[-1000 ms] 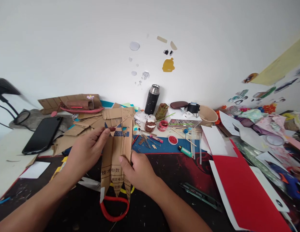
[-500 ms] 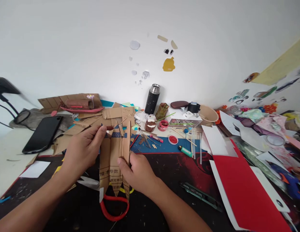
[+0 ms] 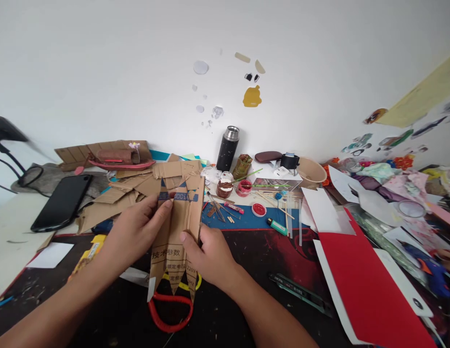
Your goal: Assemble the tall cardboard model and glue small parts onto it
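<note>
A folded piece of brown cardboard (image 3: pixel 178 224), printed with dark characters and a blue band, stands upright between my hands. Both its top and bottom edges are cut into points. My left hand (image 3: pixel 147 220) is closed at its upper left edge, fingers partly behind it. On the right side, my right hand (image 3: pixel 205 253) grips the cardboard with the thumb in front and the fingers behind. Just below it lie scissors with red and yellow handles (image 3: pixel 170 314), partly hidden by the cardboard. A yellow-handled tool (image 3: pixel 90 253) lies partly behind my left forearm.
Cardboard scraps (image 3: pixel 112 203) and a black phone (image 3: pixel 61 203) lie at the left. A black flask (image 3: pixel 228 149) stands by the wall, near open paint pots (image 3: pixel 244 187). To the right are a green utility knife (image 3: pixel 301 293), red paper (image 3: pixel 381 285) and another person's hand (image 3: pixel 448 261).
My left hand has come down from the top of the cardboard onto its left edge. The cardboard's top has shifted slightly right; my right hand keeps its hold.
</note>
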`<action>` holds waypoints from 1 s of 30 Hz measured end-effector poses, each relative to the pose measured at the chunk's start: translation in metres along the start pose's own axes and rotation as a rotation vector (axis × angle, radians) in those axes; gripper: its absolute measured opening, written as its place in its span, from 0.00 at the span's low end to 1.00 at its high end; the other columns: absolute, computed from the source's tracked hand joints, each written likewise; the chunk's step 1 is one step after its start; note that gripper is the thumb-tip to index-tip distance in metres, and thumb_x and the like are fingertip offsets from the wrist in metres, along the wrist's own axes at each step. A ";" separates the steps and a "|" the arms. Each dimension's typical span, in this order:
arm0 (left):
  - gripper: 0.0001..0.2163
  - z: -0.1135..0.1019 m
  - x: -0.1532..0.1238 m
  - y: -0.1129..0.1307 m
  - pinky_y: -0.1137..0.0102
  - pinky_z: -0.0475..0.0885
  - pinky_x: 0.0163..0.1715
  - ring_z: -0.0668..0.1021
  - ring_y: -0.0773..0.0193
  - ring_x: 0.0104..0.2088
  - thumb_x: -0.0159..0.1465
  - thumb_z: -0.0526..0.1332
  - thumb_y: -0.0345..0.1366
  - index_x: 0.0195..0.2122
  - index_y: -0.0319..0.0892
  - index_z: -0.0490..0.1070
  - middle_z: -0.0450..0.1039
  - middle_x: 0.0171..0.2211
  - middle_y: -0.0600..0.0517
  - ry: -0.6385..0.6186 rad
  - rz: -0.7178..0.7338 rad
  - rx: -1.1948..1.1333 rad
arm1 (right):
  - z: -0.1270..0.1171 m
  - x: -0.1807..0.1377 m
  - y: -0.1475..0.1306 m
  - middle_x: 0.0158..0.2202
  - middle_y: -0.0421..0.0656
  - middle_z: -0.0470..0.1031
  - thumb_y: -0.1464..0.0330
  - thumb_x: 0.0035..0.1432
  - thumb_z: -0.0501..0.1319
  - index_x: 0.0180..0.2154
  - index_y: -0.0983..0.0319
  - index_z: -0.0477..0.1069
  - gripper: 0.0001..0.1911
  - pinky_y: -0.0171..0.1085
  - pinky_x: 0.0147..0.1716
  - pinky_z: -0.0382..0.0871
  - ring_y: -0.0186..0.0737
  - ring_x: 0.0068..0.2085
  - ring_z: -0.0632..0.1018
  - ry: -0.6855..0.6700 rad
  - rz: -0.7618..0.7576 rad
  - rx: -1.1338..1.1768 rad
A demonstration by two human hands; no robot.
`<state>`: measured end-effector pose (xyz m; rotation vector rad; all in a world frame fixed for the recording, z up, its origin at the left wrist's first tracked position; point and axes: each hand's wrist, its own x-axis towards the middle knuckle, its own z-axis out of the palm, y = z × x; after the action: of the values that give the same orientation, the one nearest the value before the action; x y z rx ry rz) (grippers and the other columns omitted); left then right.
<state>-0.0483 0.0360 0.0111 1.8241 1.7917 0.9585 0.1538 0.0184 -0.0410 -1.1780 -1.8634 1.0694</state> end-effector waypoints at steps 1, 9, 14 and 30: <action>0.20 0.001 -0.001 0.000 0.66 0.72 0.31 0.79 0.55 0.30 0.71 0.55 0.59 0.30 0.50 0.71 0.77 0.26 0.54 -0.020 0.010 -0.001 | -0.001 0.000 0.000 0.40 0.47 0.89 0.57 0.75 0.60 0.46 0.59 0.81 0.16 0.41 0.43 0.78 0.48 0.40 0.87 0.020 0.006 0.006; 0.16 0.004 -0.003 0.008 0.65 0.65 0.26 0.73 0.58 0.22 0.70 0.52 0.51 0.28 0.52 0.63 0.69 0.20 0.56 -0.008 0.034 0.102 | 0.003 0.000 0.001 0.41 0.49 0.89 0.58 0.76 0.61 0.47 0.60 0.81 0.14 0.41 0.44 0.77 0.49 0.42 0.88 0.017 0.016 -0.027; 0.17 0.010 -0.002 0.008 0.64 0.65 0.27 0.76 0.55 0.24 0.68 0.50 0.54 0.28 0.51 0.67 0.73 0.20 0.53 -0.019 -0.037 0.091 | 0.005 0.001 0.001 0.41 0.49 0.89 0.60 0.75 0.62 0.46 0.61 0.81 0.13 0.40 0.42 0.76 0.49 0.41 0.87 0.011 0.034 -0.037; 0.18 0.012 -0.002 0.003 0.65 0.66 0.26 0.71 0.58 0.23 0.68 0.53 0.54 0.24 0.52 0.64 0.68 0.19 0.56 -0.058 0.003 0.052 | 0.006 0.000 0.002 0.43 0.50 0.90 0.61 0.75 0.62 0.47 0.60 0.82 0.12 0.41 0.43 0.78 0.50 0.43 0.89 0.041 0.046 -0.043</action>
<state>-0.0376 0.0361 0.0051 1.8671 1.7943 0.8585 0.1498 0.0176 -0.0454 -1.2641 -1.8440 1.0266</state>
